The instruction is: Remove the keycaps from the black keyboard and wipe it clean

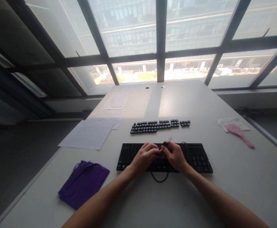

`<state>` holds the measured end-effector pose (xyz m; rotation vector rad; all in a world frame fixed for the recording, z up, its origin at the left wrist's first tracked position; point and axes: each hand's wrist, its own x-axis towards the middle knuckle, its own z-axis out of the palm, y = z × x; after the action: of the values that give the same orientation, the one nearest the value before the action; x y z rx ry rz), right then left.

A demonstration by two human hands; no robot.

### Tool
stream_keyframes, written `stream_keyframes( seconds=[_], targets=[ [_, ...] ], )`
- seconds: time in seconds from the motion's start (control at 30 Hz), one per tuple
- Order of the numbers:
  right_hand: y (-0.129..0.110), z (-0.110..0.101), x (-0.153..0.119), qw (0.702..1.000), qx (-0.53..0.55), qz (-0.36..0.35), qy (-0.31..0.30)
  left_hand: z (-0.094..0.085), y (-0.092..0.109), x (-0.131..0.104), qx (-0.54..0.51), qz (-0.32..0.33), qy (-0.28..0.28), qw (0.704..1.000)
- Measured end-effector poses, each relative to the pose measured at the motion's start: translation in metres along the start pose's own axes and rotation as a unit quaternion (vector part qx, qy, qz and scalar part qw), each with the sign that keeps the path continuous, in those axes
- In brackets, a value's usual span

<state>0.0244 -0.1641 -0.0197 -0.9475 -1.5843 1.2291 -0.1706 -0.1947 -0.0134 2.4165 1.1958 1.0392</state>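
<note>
A black keyboard lies crosswise in front of me, with much of its main block bare of keycaps. Above its middle, my right hand is closed round a small keycap puller, whose thin metal wires stick up past the fingers. My left hand is curled right beside it, fingertips pinched together near the puller; what they hold is hidden. Beyond the keyboard, loose black keycaps stand in neat rows on the white table. A loop of black cable pokes out at the keyboard's near edge.
A folded purple cloth bag lies at the near left. Sheets of paper cover part of the table's left side. To the right, a pink hairbrush rests partly on a white tissue. Tall windows stand past the far edge.
</note>
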Motion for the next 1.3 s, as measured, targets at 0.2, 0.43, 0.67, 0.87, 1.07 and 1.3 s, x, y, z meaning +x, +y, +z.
stream_keyframes(
  seconds=[0.2, 0.43, 0.67, 0.87, 1.07, 1.3],
  targets=[
    [-0.001, -0.001, 0.001, 1.0, 0.004, 0.001, 0.022, -0.016, 0.008, 0.018, -0.099, -0.123, 0.073, 0.985],
    [0.001, 0.0, 0.001, 1.0, 0.005, -0.002, 0.028, -0.011, -0.029, 0.071, -0.05, -0.2, 0.064, 0.976],
    [0.001, -0.002, 0.002, 1.0, 0.004, -0.003, 0.025, 0.019, -0.058, 0.093, 0.101, -0.107, -0.068, 0.987],
    [0.004, -0.002, 0.003, 1.0, 0.003, 0.005, 0.019, 0.022, -0.06, 0.091, 0.132, -0.084, -0.092, 0.983],
    [0.0, -0.002, 0.003, 1.0, 0.008, 0.004, 0.016, 0.011, -0.056, 0.086, 0.173, -0.042, -0.124, 0.976],
    [0.002, -0.002, 0.003, 1.0, 0.013, 0.002, 0.012, 0.008, -0.055, 0.087, 0.177, -0.053, -0.108, 0.977]
  ],
)
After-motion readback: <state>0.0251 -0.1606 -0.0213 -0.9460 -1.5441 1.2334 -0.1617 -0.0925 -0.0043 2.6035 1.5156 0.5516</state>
